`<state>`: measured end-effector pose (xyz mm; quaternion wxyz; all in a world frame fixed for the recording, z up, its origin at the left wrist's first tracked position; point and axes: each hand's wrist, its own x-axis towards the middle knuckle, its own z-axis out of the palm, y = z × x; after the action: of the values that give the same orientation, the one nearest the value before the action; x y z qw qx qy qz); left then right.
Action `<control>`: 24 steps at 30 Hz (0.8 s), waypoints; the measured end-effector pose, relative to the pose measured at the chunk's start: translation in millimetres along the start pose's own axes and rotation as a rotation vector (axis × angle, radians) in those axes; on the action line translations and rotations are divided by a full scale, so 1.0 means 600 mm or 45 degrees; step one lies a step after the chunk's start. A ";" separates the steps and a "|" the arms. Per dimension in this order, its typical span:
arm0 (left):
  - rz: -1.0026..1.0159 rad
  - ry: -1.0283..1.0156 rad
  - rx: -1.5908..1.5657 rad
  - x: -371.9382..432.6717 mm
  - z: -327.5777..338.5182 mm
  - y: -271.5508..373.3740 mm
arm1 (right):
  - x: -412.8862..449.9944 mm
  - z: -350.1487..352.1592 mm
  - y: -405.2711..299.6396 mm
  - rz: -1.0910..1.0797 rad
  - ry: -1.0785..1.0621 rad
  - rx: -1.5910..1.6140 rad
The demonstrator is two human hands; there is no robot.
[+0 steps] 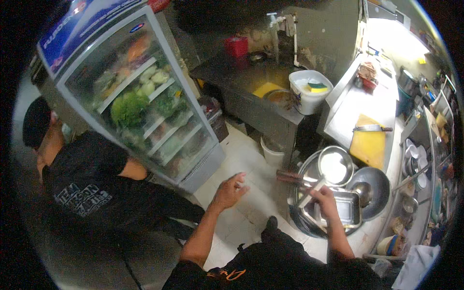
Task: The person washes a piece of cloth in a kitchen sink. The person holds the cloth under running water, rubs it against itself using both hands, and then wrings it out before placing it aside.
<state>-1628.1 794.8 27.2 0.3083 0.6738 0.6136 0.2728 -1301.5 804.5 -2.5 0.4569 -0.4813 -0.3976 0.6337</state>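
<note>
My left hand is held over the floor with its fingers apart and nothing in it. My right hand grips a pale, flat metal utensil, whose kind is blurred. Beside it points a brown handle; whether both belong to one tool, I cannot tell. Under and around the right hand, a wide round tub holds a rectangular metal pan and a round steel bowl. A dark wok with a ladle's bowl lies at the right of them.
A glass-door fridge with vegetables stands at left, a person in black beside it. Ahead are a metal table and a white bucket with a sponge. At right, a knife lies on a yellow cutting board by crowded shelves.
</note>
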 end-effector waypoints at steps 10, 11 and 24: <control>0.108 0.566 0.061 0.338 -0.234 -0.159 | 0.321 0.182 -0.058 -0.082 -0.147 -0.349; 0.111 0.593 -0.081 0.376 -0.272 -0.181 | 0.357 0.204 -0.066 -0.097 -0.132 -0.345; 1.099 0.723 0.367 1.025 -0.436 0.008 | 0.676 0.304 -0.082 -0.001 0.224 0.140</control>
<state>-1760.1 1427.5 197.1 -0.1058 0.8000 0.3713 0.4593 -1517.8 1195.9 -15.6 0.5161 -0.5091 -0.3208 0.6096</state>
